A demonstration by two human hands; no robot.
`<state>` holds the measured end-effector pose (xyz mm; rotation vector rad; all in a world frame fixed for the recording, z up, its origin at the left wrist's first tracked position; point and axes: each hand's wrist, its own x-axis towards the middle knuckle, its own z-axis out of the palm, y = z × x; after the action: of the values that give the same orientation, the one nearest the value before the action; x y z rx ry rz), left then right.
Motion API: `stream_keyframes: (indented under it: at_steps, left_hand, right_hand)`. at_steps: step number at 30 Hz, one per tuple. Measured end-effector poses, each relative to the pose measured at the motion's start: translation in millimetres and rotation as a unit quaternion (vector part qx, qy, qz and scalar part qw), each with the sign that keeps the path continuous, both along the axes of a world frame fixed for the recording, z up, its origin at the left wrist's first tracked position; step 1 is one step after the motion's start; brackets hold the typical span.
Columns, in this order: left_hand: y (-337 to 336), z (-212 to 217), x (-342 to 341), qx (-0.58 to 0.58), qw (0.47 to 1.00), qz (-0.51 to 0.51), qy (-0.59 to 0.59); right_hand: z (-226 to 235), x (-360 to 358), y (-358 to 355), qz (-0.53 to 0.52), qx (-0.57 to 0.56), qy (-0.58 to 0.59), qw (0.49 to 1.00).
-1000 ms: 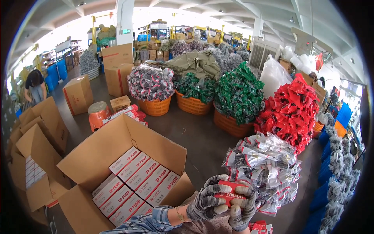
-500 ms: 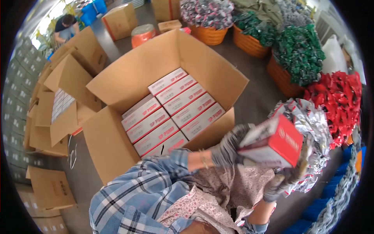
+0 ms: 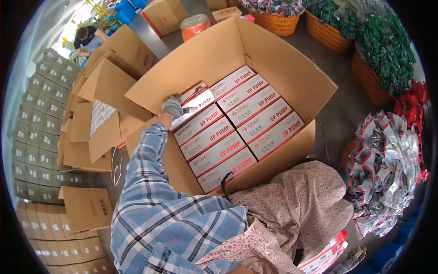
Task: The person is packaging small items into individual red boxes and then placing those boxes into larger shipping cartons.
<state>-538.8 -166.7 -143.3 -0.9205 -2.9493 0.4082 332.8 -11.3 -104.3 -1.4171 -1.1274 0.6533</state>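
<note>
Now the small white-and-red box (image 3: 204, 97) that both hands held near the right side of the frame a moment ago appears to be inside the big open carton (image 3: 200, 59), at upper centre. Only the left hand (image 3: 172, 108) is on it; the right hand (image 3: 351, 261) has come away and is down at the lower right edge. The box sits at the far end of the left row, beyond 4 packed boxes (image 3: 214, 136), with the right row (image 3: 253, 102) of 5 beside it. This suggests that the gap in the left row is being filled, which would make 2 rows of 5, though the box looks slightly tilted and perhaps not fully seated.

The left arm, in a plaid sleeve (image 3: 148, 157), stretches from lower centre up over the carton's left side, with the wrist above that side and the gloved hand reaching inward. Its fingers lie over the left end of the box, touching it; whether they are clamped around it or only pressing, I cannot tell. The right hand is low, just beside some red-and-white packages (image 3: 325, 254) at lower right; its fingers are partly hidden, so their grip cannot be told.
</note>
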Motion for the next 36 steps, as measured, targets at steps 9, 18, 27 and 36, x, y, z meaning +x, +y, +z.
stream_keyframes:
  at_steps: [9,18,27,36]
  left_hand:
    - [1,0,-34,-0.06,0.941,-0.01,-0.331]
    - [-4,-11,-30,-0.062,0.984,0.017,-0.168]
    - [28,28,1,-0.164,0.963,0.053,-0.208]
    - [7,-24,-43,-0.155,0.977,0.026,-0.144]
  right_hand:
    - [-24,34,-24,0.006,-0.114,0.077,0.99]
    - [-20,103,-39,-0.021,-0.288,0.009,0.957]
    - [-79,204,-68,-0.033,-0.422,-0.038,0.905]
    - [-115,216,-82,-0.048,-0.434,-0.021,0.899]
